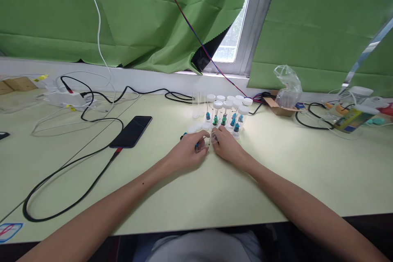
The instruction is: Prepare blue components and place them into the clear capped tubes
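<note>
Just in front of a cluster of tubes, my two hands meet low over the table. My left hand (189, 147) is closed around a clear plastic tube (202, 145) lying sideways, and a small blue part shows between its fingers. My right hand (226, 143) pinches a clear piece at the right end; I cannot tell whether it belongs to the same tube. Another blue part (183, 135) peeks out behind my left hand. The capped tubes (226, 108) stand upright, with white lids and small blue or green parts on wires inside. Loose white lids (194, 128) lie beside them.
Open clear tubes (196, 106) stand behind the lids. A phone (131, 132) on a black cable (58, 168) lies to the left, near a white power strip (66, 98). At the back right are a cardboard box (281, 108) with a plastic bag and a labelled container (353, 119).
</note>
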The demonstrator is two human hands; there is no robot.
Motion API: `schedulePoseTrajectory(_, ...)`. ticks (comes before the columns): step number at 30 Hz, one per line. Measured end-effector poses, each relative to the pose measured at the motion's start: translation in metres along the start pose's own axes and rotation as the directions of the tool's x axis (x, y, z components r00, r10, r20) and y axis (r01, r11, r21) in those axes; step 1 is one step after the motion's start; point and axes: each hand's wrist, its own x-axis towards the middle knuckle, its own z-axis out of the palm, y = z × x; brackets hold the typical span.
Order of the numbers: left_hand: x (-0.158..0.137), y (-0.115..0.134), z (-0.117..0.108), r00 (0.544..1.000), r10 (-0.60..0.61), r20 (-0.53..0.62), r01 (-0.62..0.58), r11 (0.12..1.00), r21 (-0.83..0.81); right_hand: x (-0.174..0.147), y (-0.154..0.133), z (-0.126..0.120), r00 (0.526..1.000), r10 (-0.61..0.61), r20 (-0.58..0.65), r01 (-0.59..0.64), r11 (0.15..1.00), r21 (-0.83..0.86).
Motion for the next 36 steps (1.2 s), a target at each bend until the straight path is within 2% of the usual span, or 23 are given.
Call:
schedulePoseTrajectory(14, 0.0022, -0.0019, 0.0010, 0.998, 0.016, -0.060, -0.017, 1.000, -0.006, 0.0016, -0.0011, -0.0017, 1.000, 0.015, -0.002, -0.015, 0.995, -0.100)
schedulePoseTrajectory(21, 0.0027, -0.0011, 0.0002, 0.992, -0.020, -0.126, 0.013, 0.999, -0.053, 0.0020, -0.0008, -0.0024, 1.000, 0.020, -0.005, -0.021, 0.994, -0.104)
schedulePoseTrajectory(26, 0.0024, 0.0004, -0.0007, 0.978, -0.026, -0.209, 0.018, 0.999, -0.041, 0.0021, 0.0005, -0.0018, 0.999, 0.030, -0.010, -0.031, 0.992, -0.119)
schedulePoseTrajectory(31, 0.0040, -0.0002, -0.0019, 0.948, 0.019, -0.318, -0.015, 1.000, 0.016, 0.0022, 0.0024, -0.0009, 1.000, 0.027, -0.011, -0.028, 0.991, -0.127)
schedulePoseTrajectory(36, 0.0057, -0.0029, -0.0026, 0.932, 0.019, -0.361, 0.001, 0.998, 0.057, 0.0028, 0.0028, -0.0025, 0.999, 0.038, -0.008, -0.039, 0.993, -0.112)
